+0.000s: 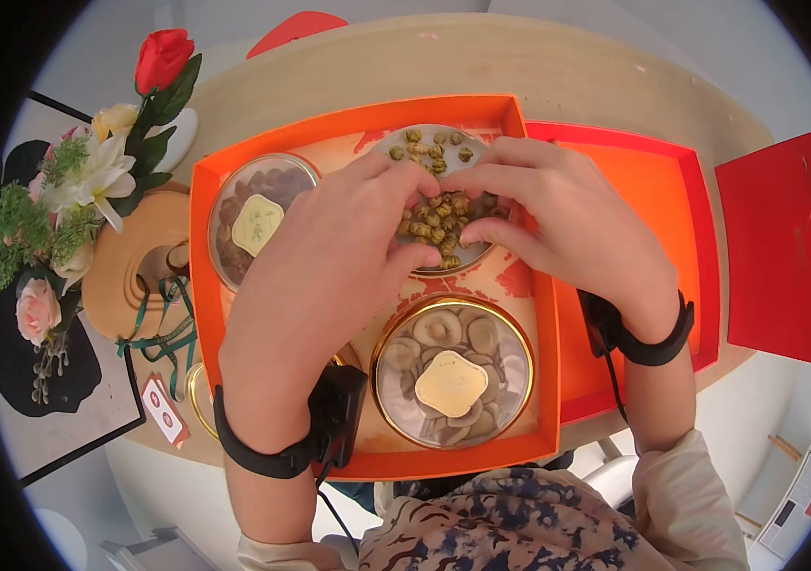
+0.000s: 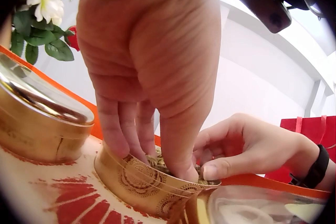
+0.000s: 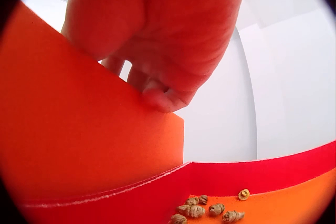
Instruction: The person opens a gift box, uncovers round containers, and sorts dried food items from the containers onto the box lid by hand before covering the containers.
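Observation:
Curled, knobbly greenish-brown dried pieces (image 1: 436, 221) fill part of a round gold tin (image 2: 131, 174), which stands without its lid in the orange box (image 1: 453, 464). My left hand (image 1: 329, 252) reaches down into it, fingers and thumb spread apart and extended among the pieces. From the right, my right hand (image 1: 557, 205) comes over the rim with bent fingers and its thumb apart from them. Its fingertips are among the pieces, partly hidden. A clear-lidded tin of pale round slices (image 1: 481, 333) sits nearer the body; another tin with brown contents (image 1: 226, 211) stands at the left.
Right of the box lies a red-orange tray (image 1: 648, 238), with several loose curled pieces (image 3: 195, 211) inside. A red bag (image 1: 791, 252) stands farther right. Artificial flowers (image 1: 96, 176), a tan round case (image 1: 106, 252) with green ribbon and a small card (image 1: 166, 409) are at the left.

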Tool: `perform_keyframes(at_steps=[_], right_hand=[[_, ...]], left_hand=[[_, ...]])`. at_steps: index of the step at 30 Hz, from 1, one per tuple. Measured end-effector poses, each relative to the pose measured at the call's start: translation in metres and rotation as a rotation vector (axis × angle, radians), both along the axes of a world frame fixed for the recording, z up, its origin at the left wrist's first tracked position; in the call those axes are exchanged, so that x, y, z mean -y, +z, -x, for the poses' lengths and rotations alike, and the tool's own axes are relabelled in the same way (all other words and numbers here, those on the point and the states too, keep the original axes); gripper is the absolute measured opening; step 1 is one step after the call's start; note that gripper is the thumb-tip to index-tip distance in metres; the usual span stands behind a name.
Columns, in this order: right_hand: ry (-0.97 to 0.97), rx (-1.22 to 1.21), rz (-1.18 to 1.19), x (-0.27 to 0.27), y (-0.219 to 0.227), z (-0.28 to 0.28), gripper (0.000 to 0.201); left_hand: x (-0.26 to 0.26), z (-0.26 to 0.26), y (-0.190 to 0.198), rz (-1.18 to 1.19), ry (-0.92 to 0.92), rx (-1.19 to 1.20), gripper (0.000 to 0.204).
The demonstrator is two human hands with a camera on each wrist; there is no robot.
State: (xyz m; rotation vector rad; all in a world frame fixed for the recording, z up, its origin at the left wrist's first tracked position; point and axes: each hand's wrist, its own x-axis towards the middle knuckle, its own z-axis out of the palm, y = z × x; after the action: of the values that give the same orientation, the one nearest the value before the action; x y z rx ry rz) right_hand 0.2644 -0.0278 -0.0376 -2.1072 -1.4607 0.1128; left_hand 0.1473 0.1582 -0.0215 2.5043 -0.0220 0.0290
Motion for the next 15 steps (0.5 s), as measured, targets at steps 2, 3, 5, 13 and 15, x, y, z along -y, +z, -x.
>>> perform_keyframes(at_steps=[2, 3, 5, 13, 15], right_hand=[[-0.012, 0.013, 0.005, -0.0008, 0.0, 0.0013, 0.033], [-0.021, 0.027, 0.011, -0.001, 0.0003, 0.0017, 0.032], [-0.014, 0.044, 0.001, -0.0011, -0.001, 0.0014, 0.032], [-0.016, -0.005, -0.011, -0.0006, -0.0017, 0.0016, 0.03], [-0.007, 0.007, -0.012, -0.0005, -0.0004, 0.0016, 0.03]], left_hand=[[0.0006, -0.0002, -0.0009, -0.01, -0.005, 0.022, 0.038], [0.0004, -0.0004, -0.0011, -0.01, -0.004, 0.023, 0.038], [-0.0006, -0.001, -0.0011, 0.006, 0.002, -0.001, 0.039], [0.0003, -0.0028, 0.0011, 0.036, 0.014, -0.025, 0.034], [0.0013, -0.003, 0.0021, 0.031, 0.016, -0.03, 0.034]])
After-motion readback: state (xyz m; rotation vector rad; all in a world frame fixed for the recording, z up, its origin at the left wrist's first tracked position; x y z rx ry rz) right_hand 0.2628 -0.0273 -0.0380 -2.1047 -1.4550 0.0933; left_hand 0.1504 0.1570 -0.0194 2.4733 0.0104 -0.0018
